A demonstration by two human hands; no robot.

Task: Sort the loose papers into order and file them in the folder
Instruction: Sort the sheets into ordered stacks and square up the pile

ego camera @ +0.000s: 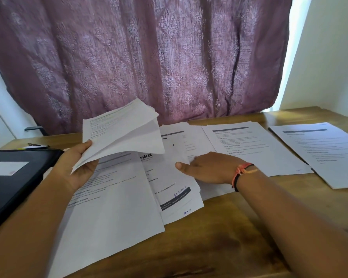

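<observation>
My left hand [78,163] grips a small sheaf of white printed papers [123,133], lifted above the table and fanned at the far end. My right hand [203,169] lies on the loose sheets in the middle; its thumb presses a partly lifted sheet [177,153] while the fingers are hidden under or behind it. More loose papers lie overlapped below: a large sheet [113,207] at front left and a sheet with a dark footer band [175,197]. A black folder [18,177] with a white label lies shut at the left edge.
Two further paper stacks lie on the wooden table [219,237], one at centre right [253,149] and one at far right [325,155]. A small dark clip or pen [36,145] lies behind the folder. A purple patterned curtain [149,57] hangs behind the table.
</observation>
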